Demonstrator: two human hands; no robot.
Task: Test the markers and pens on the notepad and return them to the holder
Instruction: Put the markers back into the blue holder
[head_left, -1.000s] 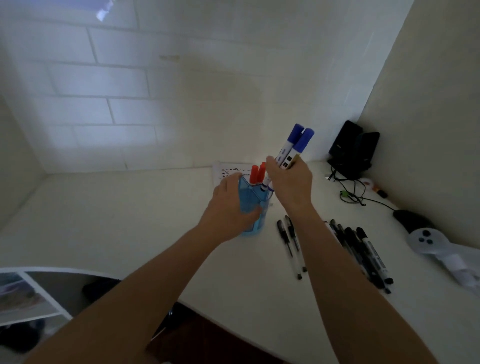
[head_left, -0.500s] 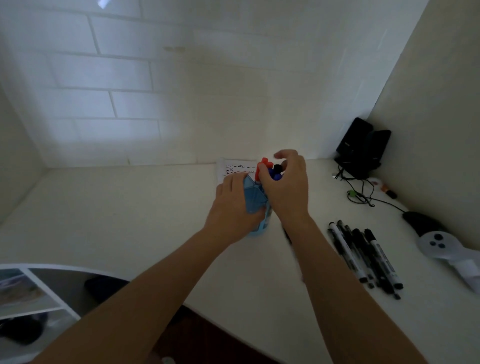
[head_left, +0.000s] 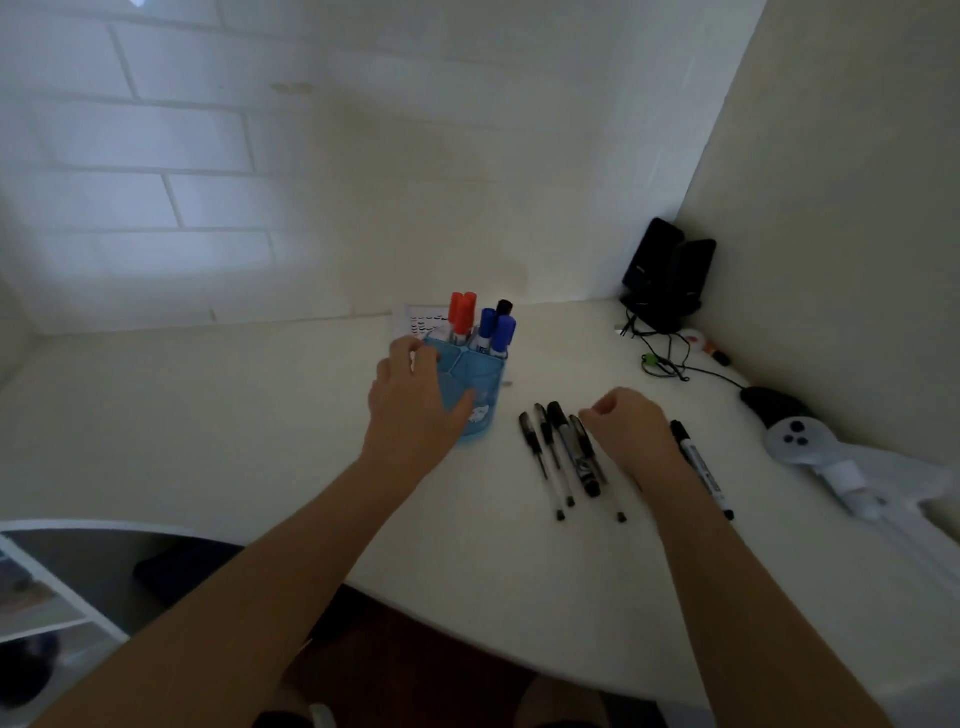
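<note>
Nearest, right hand (head_left: 628, 431) curled over the black pens and markers (head_left: 566, 457) lying side by side on the desk (head_left: 311, 467); cannot tell whether pinching one. Best to lift a single barrel clear of its neighbours, cap up. Farther, left hand (head_left: 415, 400) gripping the blue holder (head_left: 485, 379), steadying it. Inside, upright in the back compartments: red markers (head_left: 462, 312), blue markers (head_left: 496, 330), one black-capped marker (head_left: 504, 306). Behind, notepad (head_left: 415, 322) bearing test strokes.

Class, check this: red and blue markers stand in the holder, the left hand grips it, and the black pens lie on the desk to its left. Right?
No. The head view shows the black pens lying on the desk to the right of the holder, not its left. The markers and the left hand are as stated.
</note>
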